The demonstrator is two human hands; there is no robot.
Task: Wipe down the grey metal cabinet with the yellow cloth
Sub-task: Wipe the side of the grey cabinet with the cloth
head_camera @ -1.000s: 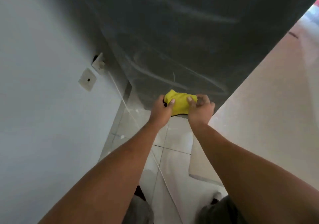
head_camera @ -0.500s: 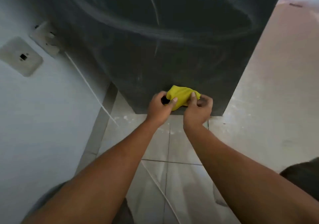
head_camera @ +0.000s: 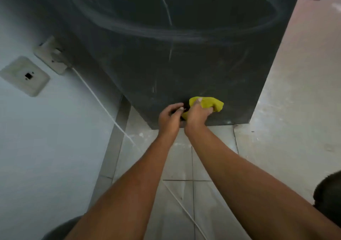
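Head view, looking down.

- Dark grey metal cabinet (head_camera: 184, 55): stands on the pale tiled floor (head_camera: 212, 164), with its left side close to the white wall (head_camera: 46, 147). Its front face carries curved pale smears (head_camera: 166, 34) across the upper part.
- Crumpled yellow cloth (head_camera: 212, 104): bunched into a wad and pressed against the cabinet face low down, just above the bottom edge and right of centre.
- Right hand (head_camera: 196, 117): grip clenched round the cloth, fingers wrapped over its near side. The wad sticks out past the fingers to the right.
- Left hand (head_camera: 168, 118): just beside the right hand, nearly touching it. Fingers curled, tips at the left end of the cloth beside a small dark patch. Cannot tell whether this grip actually holds the cloth.
- Both forearms are bare and reach forward from the bottom of the view.
- On the wall, left: a square off-white wall plate (head_camera: 25, 76) with a small dark opening, and a second wall plate (head_camera: 52, 56) nearer the cabinet.
- A thin white cable (head_camera: 103, 106) runs from the second plate down to the floor and on toward the viewer.
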